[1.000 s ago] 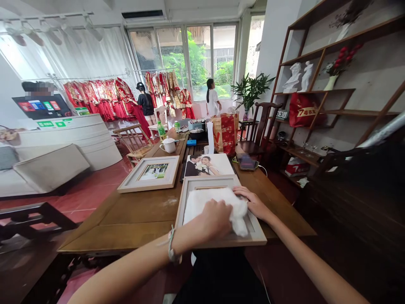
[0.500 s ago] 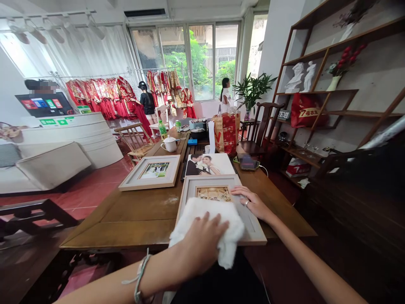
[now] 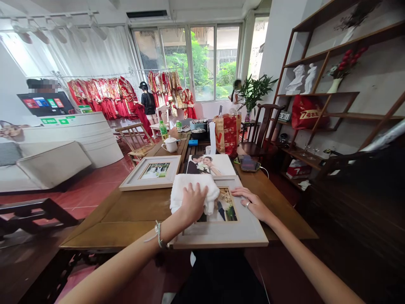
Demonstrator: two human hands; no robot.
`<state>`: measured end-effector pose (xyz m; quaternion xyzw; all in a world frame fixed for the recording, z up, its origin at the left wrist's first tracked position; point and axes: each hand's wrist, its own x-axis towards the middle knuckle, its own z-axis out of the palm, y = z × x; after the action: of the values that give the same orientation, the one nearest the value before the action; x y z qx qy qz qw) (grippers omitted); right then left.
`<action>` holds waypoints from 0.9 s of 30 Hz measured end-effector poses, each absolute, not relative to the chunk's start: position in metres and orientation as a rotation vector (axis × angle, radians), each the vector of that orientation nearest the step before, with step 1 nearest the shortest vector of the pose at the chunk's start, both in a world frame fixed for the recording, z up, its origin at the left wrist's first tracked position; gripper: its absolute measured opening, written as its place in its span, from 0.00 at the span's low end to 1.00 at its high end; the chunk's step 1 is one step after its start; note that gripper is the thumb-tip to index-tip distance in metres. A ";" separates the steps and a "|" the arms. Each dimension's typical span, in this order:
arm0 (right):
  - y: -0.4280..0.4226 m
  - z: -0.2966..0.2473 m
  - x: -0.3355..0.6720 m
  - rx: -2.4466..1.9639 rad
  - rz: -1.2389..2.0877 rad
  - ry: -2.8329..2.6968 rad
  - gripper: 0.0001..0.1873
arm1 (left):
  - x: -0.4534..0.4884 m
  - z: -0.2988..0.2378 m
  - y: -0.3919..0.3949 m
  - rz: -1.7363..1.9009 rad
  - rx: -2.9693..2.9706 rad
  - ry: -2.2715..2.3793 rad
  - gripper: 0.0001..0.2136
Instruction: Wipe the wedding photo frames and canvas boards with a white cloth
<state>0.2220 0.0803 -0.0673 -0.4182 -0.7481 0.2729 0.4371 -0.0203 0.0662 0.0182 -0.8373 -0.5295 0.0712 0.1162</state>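
Left hand (image 3: 193,202) lies palm down on a white cloth (image 3: 190,192), fingers spread and curled a little over it, pressing it onto the upper left part of a pale-framed picture (image 3: 221,230); the cloth covers that corner of the frame and hangs slightly past its left edge onto the wooden worktop (image 3: 139,211). A cord bracelet (image 3: 158,236) sits on the left wrist. Right hand (image 3: 253,204) rests flat on the right side of the same frame, fingers extended and open, gripping nothing, a ring on one finger; it touches the grey mat just beside the photo of a couple in the middle. The frame lies flat at the near edge of the worktop, its near rim reaching over the edge. Just behind it, touching or nearly so, an unframed wedding print (image 3: 209,164) lies flat. To the left of that, apart from the hands, a second framed photo (image 3: 152,171) lies flat. Further back on the worktop: a white teapot (image 3: 171,144), a green bottle (image 3: 163,128), a dark pot (image 3: 198,133), a red patterned bag (image 3: 228,134) standing upright, a small device with a cable (image 3: 248,162) at the right edge. Right wall: wooden shelving (image 3: 316,93) with white busts, a vase of red berries, a red bag. Background: rails of red garments (image 3: 104,99), a person in black (image 3: 148,103) beside them, another person by the window, partly behind a potted plant (image 3: 253,90)
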 end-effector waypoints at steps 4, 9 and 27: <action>0.080 -0.068 0.222 -1.057 0.675 -1.858 0.18 | -0.029 0.021 0.013 0.355 -2.547 -1.529 0.32; 0.081 -0.071 0.221 -1.051 0.657 -1.866 0.19 | -0.030 0.005 -0.032 0.352 -2.886 -1.253 0.40; 0.076 -0.071 0.225 -1.184 0.603 -1.776 0.19 | -0.064 0.006 0.002 0.261 -2.513 -1.604 0.32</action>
<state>0.2249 0.0755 -0.0713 -0.4780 -0.7169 0.2433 0.4454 -0.0640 0.0016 0.0060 -0.8374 -0.5345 0.0870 0.0741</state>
